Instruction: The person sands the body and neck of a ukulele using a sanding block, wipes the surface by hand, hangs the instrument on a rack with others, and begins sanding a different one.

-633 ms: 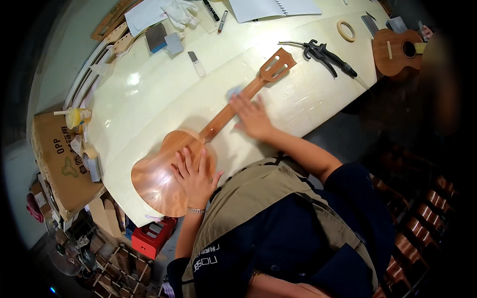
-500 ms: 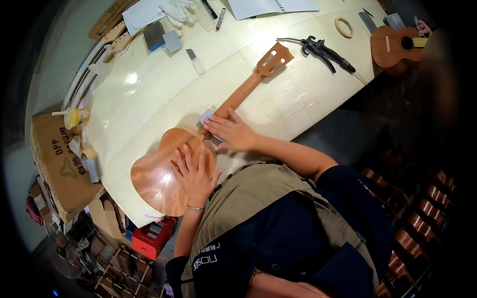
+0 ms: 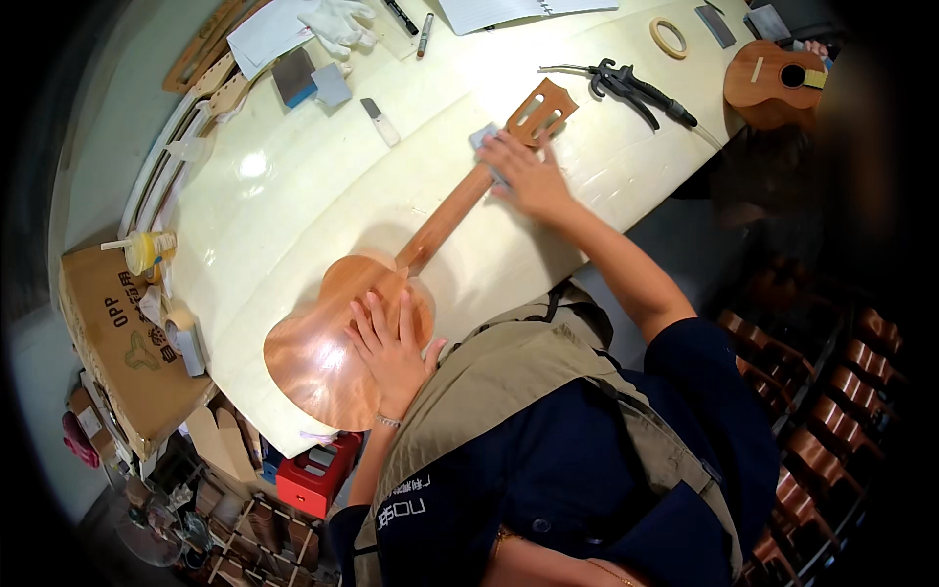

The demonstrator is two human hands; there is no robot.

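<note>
A brown wooden ukulele (image 3: pixel 311 360) lies back side up on the table, its neck slanting to the far right and ending in a slotted headstock. My left hand (image 3: pixel 393 367) rests flat on the glossy back, fingers spread. At the upper end of the neck, just below the headstock, my right hand (image 3: pixel 533 184) presses a grey sanding pad (image 3: pixel 482 135) onto the wood. Most of the pad is hidden under my fingers; one corner sticks out on the left.
An air blow gun (image 3: pixel 628 90) lies right of the headstock, with a tape roll (image 3: pixel 669 39) beyond. Another person's hand is by a second ukulele (image 3: pixel 773 83). A short blade (image 3: pixel 380 121), sanding blocks (image 3: pixel 293 76) and a glove (image 3: pixel 335 24) lie far left. A cardboard box (image 3: pixel 127 342) stands left.
My right hand has slid with the pad up the neck, from near the body to just below the headstock. My left hand stays on the back.
</note>
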